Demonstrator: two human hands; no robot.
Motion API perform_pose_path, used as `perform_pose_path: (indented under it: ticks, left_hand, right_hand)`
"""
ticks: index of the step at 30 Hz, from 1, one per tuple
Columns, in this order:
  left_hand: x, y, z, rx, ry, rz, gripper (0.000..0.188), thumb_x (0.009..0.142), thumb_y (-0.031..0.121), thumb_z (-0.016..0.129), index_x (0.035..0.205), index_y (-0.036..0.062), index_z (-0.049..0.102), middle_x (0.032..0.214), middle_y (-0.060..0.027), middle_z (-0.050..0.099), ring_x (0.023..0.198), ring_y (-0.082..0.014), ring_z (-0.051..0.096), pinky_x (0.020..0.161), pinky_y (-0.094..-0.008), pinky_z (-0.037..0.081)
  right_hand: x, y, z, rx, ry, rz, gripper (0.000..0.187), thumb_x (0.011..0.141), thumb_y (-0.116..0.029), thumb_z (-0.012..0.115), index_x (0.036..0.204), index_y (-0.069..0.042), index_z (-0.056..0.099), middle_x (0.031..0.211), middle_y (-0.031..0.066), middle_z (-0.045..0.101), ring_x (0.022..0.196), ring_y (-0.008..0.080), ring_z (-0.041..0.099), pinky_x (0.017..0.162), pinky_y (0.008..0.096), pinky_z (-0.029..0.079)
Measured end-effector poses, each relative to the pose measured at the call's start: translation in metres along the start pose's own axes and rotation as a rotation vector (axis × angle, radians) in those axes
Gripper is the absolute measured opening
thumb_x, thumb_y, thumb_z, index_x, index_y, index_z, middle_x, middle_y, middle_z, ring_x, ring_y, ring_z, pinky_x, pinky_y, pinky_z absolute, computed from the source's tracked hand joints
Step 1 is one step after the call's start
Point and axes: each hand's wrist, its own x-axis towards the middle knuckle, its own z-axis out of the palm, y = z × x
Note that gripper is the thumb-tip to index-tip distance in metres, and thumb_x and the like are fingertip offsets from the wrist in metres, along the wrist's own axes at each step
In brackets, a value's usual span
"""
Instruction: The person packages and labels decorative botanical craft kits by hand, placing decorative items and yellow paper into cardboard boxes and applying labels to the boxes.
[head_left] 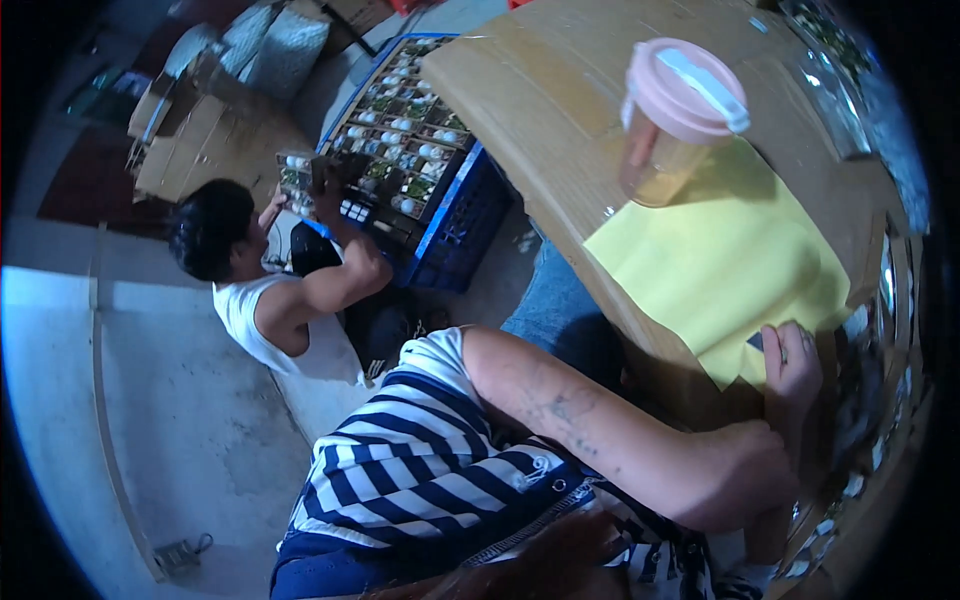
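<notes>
A yellow paper sheet [720, 260] lies on a brown cardboard surface, and a pink-lidded clear cup [680, 120] stands at its far edge. My right hand [792, 368] is at the sheet's near right corner, its fingers closed around a small dark flat piece [756, 342]. Bent across in front of me, my left arm ends with my left hand [748, 475] beside my right wrist. The left hand's fingers are turned away and hidden, so whatever they hold cannot be seen.
A seated co-worker [290, 290] at the left handles a clear box beside a blue crate [460, 225] of small packed items. Cardboard boxes [225, 150] and pale sacks [285, 50] stand behind. Clear plastic packs [835, 105] lie at the far right, with shiny pieces [860, 430] along the right side.
</notes>
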Motion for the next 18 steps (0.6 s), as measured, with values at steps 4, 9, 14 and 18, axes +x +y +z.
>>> perform_pose_path:
  ticks: [4, 9, 14, 18]
  left_hand:
    - [0.006, 0.000, -0.002, -0.103, -0.028, 0.007, 0.017, 0.077, 0.016, 0.067, 0.089, 0.0036, 0.069, 0.087, -0.0154, 0.071, 0.090, -0.0354, 0.069, 0.077, -0.0414, 0.055]
    - [0.002, 0.005, -0.008, -0.264, 0.016, 0.085, 0.015, 0.077, 0.012, 0.067, 0.090, 0.0046, 0.068, 0.088, -0.0175, 0.070, 0.089, -0.0368, 0.069, 0.075, -0.0420, 0.055]
    - [-0.001, 0.011, -0.017, -0.374, -0.154, 0.106, 0.012, 0.081, 0.004, 0.065, 0.093, 0.0053, 0.066, 0.093, -0.0162, 0.064, 0.090, -0.0347, 0.068, 0.075, -0.0393, 0.054]
    - [-0.008, 0.012, -0.019, -0.396, -0.096, 0.186, 0.013, 0.084, 0.006, 0.063, 0.096, 0.0076, 0.067, 0.094, -0.0169, 0.062, 0.090, -0.0357, 0.067, 0.076, -0.0394, 0.053]
  right_hand:
    - [-0.005, 0.006, 0.003, -0.009, -0.023, 0.102, 0.026, 0.096, -0.024, 0.065, 0.082, -0.004, 0.055, 0.079, 0.0134, 0.056, 0.076, 0.0344, 0.056, 0.067, 0.0425, 0.045]
    - [-0.003, 0.008, 0.003, -0.047, -0.027, 0.100, 0.026, 0.096, -0.025, 0.065, 0.084, -0.004, 0.055, 0.080, 0.0131, 0.057, 0.076, 0.0352, 0.057, 0.068, 0.0435, 0.046]
    - [-0.004, 0.007, 0.004, -0.064, 0.016, 0.060, 0.027, 0.096, -0.026, 0.065, 0.084, -0.005, 0.055, 0.080, 0.0130, 0.057, 0.077, 0.0348, 0.058, 0.068, 0.0433, 0.046]
    - [0.001, -0.001, 0.005, -0.051, -0.009, 0.082, 0.025, 0.095, -0.025, 0.066, 0.084, -0.005, 0.055, 0.079, 0.0128, 0.057, 0.078, 0.0346, 0.058, 0.068, 0.0433, 0.046]
